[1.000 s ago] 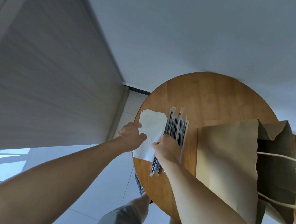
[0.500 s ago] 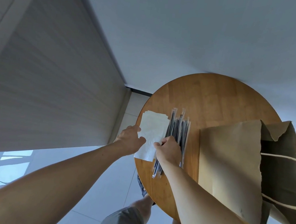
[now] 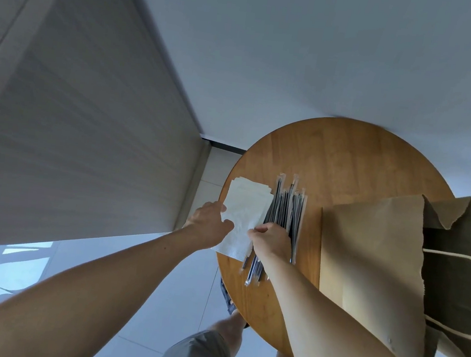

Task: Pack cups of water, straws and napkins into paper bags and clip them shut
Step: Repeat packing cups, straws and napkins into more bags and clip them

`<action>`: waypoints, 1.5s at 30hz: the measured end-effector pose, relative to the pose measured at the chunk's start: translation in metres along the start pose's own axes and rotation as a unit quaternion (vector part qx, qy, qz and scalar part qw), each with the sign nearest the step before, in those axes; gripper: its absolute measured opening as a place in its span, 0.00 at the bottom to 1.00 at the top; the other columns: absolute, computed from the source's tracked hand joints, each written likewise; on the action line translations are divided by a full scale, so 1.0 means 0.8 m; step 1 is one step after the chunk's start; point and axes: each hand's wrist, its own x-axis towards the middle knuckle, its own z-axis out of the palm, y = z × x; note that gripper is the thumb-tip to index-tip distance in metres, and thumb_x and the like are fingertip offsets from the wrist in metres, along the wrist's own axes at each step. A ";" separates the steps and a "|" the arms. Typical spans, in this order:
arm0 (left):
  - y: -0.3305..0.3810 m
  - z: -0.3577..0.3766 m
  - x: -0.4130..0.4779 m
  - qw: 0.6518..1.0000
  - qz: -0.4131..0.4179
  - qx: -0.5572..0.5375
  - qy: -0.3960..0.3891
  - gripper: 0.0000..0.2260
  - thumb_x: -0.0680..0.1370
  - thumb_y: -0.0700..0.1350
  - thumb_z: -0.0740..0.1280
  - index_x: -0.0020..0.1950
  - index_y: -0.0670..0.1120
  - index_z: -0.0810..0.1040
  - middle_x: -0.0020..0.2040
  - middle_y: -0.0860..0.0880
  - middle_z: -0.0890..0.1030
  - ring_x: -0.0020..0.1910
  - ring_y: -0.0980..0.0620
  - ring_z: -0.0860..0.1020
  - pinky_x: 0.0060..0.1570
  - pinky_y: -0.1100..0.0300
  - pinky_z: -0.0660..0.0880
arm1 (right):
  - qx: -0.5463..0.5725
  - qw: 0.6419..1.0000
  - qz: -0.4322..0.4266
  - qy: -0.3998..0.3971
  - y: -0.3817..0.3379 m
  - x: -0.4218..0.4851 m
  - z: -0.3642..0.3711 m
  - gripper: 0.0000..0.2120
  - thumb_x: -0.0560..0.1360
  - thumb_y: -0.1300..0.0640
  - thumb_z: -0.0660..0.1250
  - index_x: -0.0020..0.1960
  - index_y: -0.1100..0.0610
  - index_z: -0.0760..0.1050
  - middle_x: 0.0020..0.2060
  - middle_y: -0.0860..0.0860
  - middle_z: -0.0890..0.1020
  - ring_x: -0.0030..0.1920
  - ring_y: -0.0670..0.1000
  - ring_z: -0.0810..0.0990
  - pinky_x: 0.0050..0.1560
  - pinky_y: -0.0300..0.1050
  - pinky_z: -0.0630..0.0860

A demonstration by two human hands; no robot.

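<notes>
Pinching the napkins (image 3: 244, 208) at their left edge with our left hand (image 3: 209, 225), thumb against fingers. They sit at the table's (image 3: 346, 161) left edge, near corner hanging over the rim. Straws (image 3: 292, 210) lie in wrappers just right of them, touching their right edge. Our right hand (image 3: 270, 238) rests on the straws, fingers curled tight where straws meet napkins; we can't tell which it grips. Bag (image 3: 370, 265) lies on its side at the right edge, mouth facing right.
</notes>
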 end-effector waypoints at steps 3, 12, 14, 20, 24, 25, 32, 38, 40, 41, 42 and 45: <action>-0.002 -0.002 0.003 1.000 0.000 -0.006 0.003 0.22 0.81 0.50 0.61 0.75 0.47 0.65 0.73 0.48 0.69 0.67 0.48 0.72 0.52 0.61 0.68 | 0.026 1.000 -0.004 -0.008 -0.005 -0.003 0.001 0.02 0.73 0.54 0.69 0.42 0.51 0.77 0.36 0.42 0.81 0.36 0.43 0.78 0.37 0.41 0.77; -0.001 -0.016 0.011 0.978 -0.032 -0.207 0.015 0.18 0.80 0.55 0.62 0.64 0.45 0.75 0.59 0.48 0.79 0.56 0.47 0.77 0.53 0.53 0.75 | 0.285 0.955 -0.058 -0.051 -0.043 -0.042 -0.006 0.06 0.67 0.63 0.67 0.36 0.57 0.70 0.33 0.50 0.73 0.35 0.49 0.70 0.37 0.41 0.67; 0.000 -0.019 0.010 0.948 -0.062 -0.311 -0.019 0.18 0.80 0.57 0.63 0.60 0.44 0.78 0.56 0.45 0.82 0.55 0.43 0.80 0.57 0.47 0.78 | 0.364 0.928 -0.041 -0.066 -0.046 -0.049 -0.013 0.05 0.63 0.60 0.66 0.37 0.56 0.71 0.36 0.54 0.72 0.39 0.52 0.70 0.41 0.47 0.66; 0.008 -0.016 0.002 0.868 -0.074 -0.476 -0.118 0.16 0.79 0.47 0.68 0.64 0.42 0.76 0.60 0.42 0.81 0.59 0.42 0.80 0.61 0.46 0.76 | 0.383 0.921 -0.038 -0.059 -0.030 -0.051 -0.036 0.05 0.66 0.62 0.69 0.41 0.58 0.74 0.38 0.57 0.76 0.41 0.56 0.74 0.41 0.51 0.70; 0.021 -0.011 0.002 0.889 -0.058 -0.448 -0.071 0.14 0.80 0.46 0.67 0.64 0.43 0.77 0.59 0.43 0.82 0.58 0.40 0.80 0.63 0.41 0.75 | 0.267 0.960 -0.071 0.043 0.002 -0.037 -0.045 0.05 0.74 0.59 0.70 0.42 0.54 0.76 0.36 0.49 0.82 0.41 0.52 0.81 0.39 0.44 0.76; 0.024 -0.009 0.002 0.902 -0.053 -0.423 -0.066 0.14 0.81 0.47 0.66 0.64 0.44 0.76 0.59 0.44 0.81 0.58 0.40 0.79 0.63 0.40 0.74 | 0.199 0.973 -0.072 0.086 0.014 -0.031 -0.047 0.05 0.75 0.55 0.70 0.43 0.51 0.75 0.37 0.45 0.81 0.42 0.50 0.81 0.40 0.41 0.76; 0.025 0.004 0.001 0.926 -0.056 -0.371 -0.047 0.12 0.82 0.46 0.64 0.64 0.45 0.76 0.60 0.45 0.80 0.58 0.41 0.78 0.64 0.41 0.74 | -0.115 0.984 0.031 0.133 0.075 0.008 -0.060 0.09 0.75 0.48 0.70 0.49 0.54 0.79 0.33 0.47 0.77 0.39 0.55 0.81 0.37 0.41 0.71; 0.026 0.009 -0.005 0.929 -0.067 -0.362 -0.025 0.11 0.81 0.45 0.63 0.61 0.44 0.77 0.58 0.44 0.80 0.57 0.41 0.78 0.61 0.45 0.76 | -0.170 0.980 0.004 0.108 0.067 0.013 -0.056 0.10 0.77 0.47 0.66 0.49 0.52 0.82 0.40 0.52 0.85 0.46 0.57 0.83 0.43 0.44 0.75; 0.029 0.009 -0.008 0.928 -0.069 -0.367 -0.012 0.07 0.81 0.45 0.63 0.56 0.47 0.78 0.55 0.45 0.81 0.54 0.43 0.79 0.54 0.49 0.76 | -0.180 0.977 -0.004 0.113 0.062 0.006 -0.061 0.11 0.78 0.47 0.64 0.47 0.52 0.81 0.40 0.50 0.84 0.45 0.55 0.82 0.45 0.45 0.76; 0.031 0.008 -0.012 0.927 -0.070 -0.368 -0.005 0.05 0.81 0.46 0.63 0.52 0.49 0.78 0.53 0.46 0.81 0.52 0.45 0.79 0.51 0.51 0.76 | -0.185 0.976 -0.004 0.114 0.058 0.002 -0.064 0.12 0.79 0.47 0.62 0.45 0.52 0.80 0.37 0.48 0.83 0.41 0.53 0.81 0.43 0.45 0.76; 0.034 0.007 -0.015 0.927 -0.071 -0.368 0.002 0.04 0.81 0.46 0.63 0.49 0.50 0.77 0.52 0.47 0.80 0.50 0.46 0.78 0.49 0.53 0.75 | -0.183 0.977 -0.005 0.114 0.053 -0.005 -0.068 0.14 0.79 0.47 0.61 0.42 0.52 0.79 0.33 0.47 0.80 0.36 0.51 0.79 0.39 0.44 0.75; 0.050 -0.002 -0.029 0.926 -0.061 -0.373 0.014 0.06 0.81 0.47 0.62 0.46 0.51 0.76 0.50 0.48 0.80 0.49 0.46 0.78 0.48 0.53 0.76 | -0.119 0.986 -0.060 0.102 0.026 -0.033 -0.081 0.14 0.80 0.46 0.60 0.41 0.52 0.77 0.29 0.46 0.77 0.31 0.46 0.76 0.32 0.43 0.71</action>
